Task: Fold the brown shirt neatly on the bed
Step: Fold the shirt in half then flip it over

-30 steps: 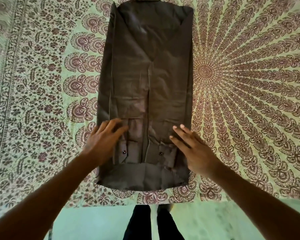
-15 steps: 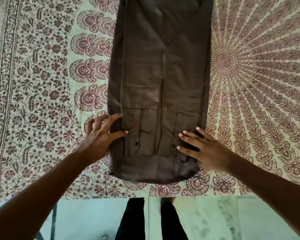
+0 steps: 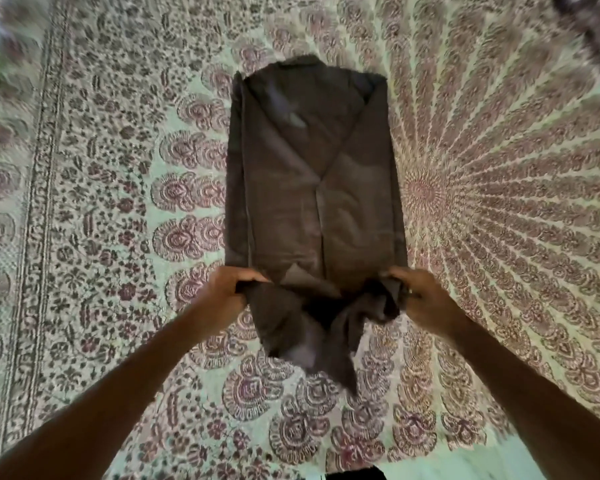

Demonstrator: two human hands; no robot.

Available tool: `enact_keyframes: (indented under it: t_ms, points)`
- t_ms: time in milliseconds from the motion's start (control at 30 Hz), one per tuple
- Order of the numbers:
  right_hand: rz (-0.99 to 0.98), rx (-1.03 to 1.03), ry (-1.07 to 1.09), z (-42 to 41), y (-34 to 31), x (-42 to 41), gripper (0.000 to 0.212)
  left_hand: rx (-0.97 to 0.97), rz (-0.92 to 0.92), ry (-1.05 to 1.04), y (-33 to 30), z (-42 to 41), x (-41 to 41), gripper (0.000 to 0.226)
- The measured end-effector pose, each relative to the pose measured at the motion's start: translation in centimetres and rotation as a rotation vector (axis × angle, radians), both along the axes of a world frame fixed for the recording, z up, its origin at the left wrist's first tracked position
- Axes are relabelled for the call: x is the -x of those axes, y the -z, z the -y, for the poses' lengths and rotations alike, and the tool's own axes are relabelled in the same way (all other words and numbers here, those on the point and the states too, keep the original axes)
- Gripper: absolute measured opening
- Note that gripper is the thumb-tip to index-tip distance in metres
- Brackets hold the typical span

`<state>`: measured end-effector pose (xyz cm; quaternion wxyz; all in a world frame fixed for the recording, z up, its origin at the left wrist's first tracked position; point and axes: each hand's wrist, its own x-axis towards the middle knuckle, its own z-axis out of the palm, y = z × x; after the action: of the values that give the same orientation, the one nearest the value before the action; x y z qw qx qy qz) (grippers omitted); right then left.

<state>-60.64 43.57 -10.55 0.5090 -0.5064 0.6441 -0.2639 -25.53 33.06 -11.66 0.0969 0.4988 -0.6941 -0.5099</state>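
Both hands grip brown shirt's [image 3: 312, 174] crumpled near end

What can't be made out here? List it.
- Head view: dark object at top right, blurred and cut by the edge.
- Fingertips of left hand and right hand, wrapped in the shirt.
- Shirt's lifted lower end, bunched and blurred; cuffs not discernible.
- Bedspread far left corner, smeared.

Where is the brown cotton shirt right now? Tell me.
In the head view the brown cotton shirt lies lengthwise mid-frame on the patterned bedspread, its near end pinched up between the left hand and right hand.
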Motion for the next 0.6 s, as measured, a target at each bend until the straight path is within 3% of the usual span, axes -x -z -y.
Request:
enact_keyframes:
  t_ms: [133, 267, 367, 433, 500, 600]
  points:
    - [0.057, -0.01, 0.204, 9.4, -0.6, 0.8, 0.051, -0.252, -0.005, -0.347, 0.0, 6.7, 2.8, 0.048]
    - [0.037, -0.197, 0.374, 17.5, 2.3, 1.8, 0.022, -0.333, 0.042, -0.598, 1.2, 11.6, 5.0, 0.004]
    - [-0.027, -0.229, 0.421, 19.5, 4.1, 2.1, 0.008, -0.415, 0.09, -0.707, 3.6, 12.8, 4.7, 0.033]
    - [0.046, -0.23, 0.447, 19.6, 5.0, 2.4, 0.005, -0.473, 0.094, -0.8, 5.5, 12.8, 3.8, 0.052]
    - [0.098, -0.212, 0.454, 19.1, 5.1, 2.5, 0.01, -0.475, 0.077, -0.846, 5.8, 12.6, 3.7, 0.047]
    - [-0.015, -0.155, 0.432, 19.0, 5.9, 3.2, 0.015, -0.376, 0.086, -0.819, 3.2, 13.2, 5.8, 0.034]
